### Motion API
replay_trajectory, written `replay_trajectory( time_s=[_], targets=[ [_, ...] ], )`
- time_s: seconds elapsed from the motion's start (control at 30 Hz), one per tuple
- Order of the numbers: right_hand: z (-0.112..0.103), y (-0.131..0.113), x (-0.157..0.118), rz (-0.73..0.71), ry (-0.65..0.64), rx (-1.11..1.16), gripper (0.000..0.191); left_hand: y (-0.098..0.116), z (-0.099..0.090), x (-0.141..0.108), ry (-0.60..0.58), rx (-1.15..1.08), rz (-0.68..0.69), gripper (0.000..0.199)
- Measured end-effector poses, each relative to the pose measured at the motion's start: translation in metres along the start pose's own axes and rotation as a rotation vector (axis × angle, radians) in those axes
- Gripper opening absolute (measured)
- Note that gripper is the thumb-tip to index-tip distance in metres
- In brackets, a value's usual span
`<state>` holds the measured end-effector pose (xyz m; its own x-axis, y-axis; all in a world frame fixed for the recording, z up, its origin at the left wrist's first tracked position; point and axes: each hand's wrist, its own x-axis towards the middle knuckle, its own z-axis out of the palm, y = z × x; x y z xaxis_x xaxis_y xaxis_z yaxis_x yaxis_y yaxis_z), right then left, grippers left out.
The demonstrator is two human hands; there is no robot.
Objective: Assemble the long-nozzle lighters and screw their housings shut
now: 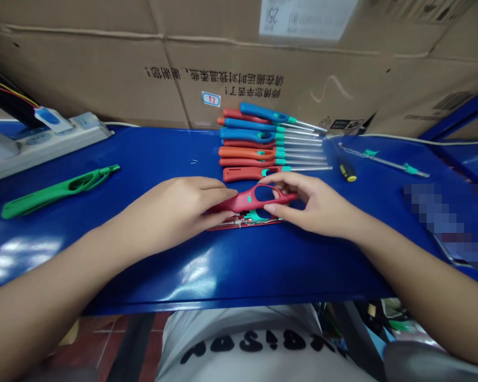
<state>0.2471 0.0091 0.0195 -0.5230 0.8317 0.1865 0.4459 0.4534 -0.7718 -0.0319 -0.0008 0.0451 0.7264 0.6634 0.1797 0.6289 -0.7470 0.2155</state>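
Head view | left hand [179, 204], right hand [322, 206] pinch red shell [242, 202] over lower half [239, 222], inside surface [263, 273] near edge | likely closing; calls for aligning rims

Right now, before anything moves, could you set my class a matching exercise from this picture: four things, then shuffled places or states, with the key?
Things
1. Red casing half
2. Green casing
3. Screwdriver
4. Power strip

Places or states
A. Right of the long lighters, yellow on its handle
B. Held by the left hand and the right hand
C. White, at the far left edge
D. Lying between the left hand and the power strip

Pairs: 1-B, 2-D, 3-A, 4-C
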Motion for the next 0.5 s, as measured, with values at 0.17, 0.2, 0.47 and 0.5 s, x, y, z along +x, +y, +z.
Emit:
replay_trajectory(
  time_s=[0.17,0.2,0.47,0.5],
  targets=[
    [-0.0006,-0.0008,-0.0009,-0.138,-0.101,-0.226,0.035,-0.0010,-0.0030,0.0001,-0.107,-0.044,0.005,0.027],
    [-0.0003,-0.0007,-0.0008,-0.146,-0.114,-0.220,0.032,-0.0010,-0.0030,0.0002,-0.120,-0.031,0.006,0.026],
    [0.0031,-0.0010,0.0006,-0.157,-0.180,-0.202,0.029,-0.0006,-0.0016,-0.0006,-0.183,0.007,-0.001,0.020],
    [0.0032,-0.0010,0.0007,-0.158,-0.182,-0.206,0.029,-0.0006,-0.0015,-0.0007,-0.183,0.009,0.003,0.020]
  ],
)
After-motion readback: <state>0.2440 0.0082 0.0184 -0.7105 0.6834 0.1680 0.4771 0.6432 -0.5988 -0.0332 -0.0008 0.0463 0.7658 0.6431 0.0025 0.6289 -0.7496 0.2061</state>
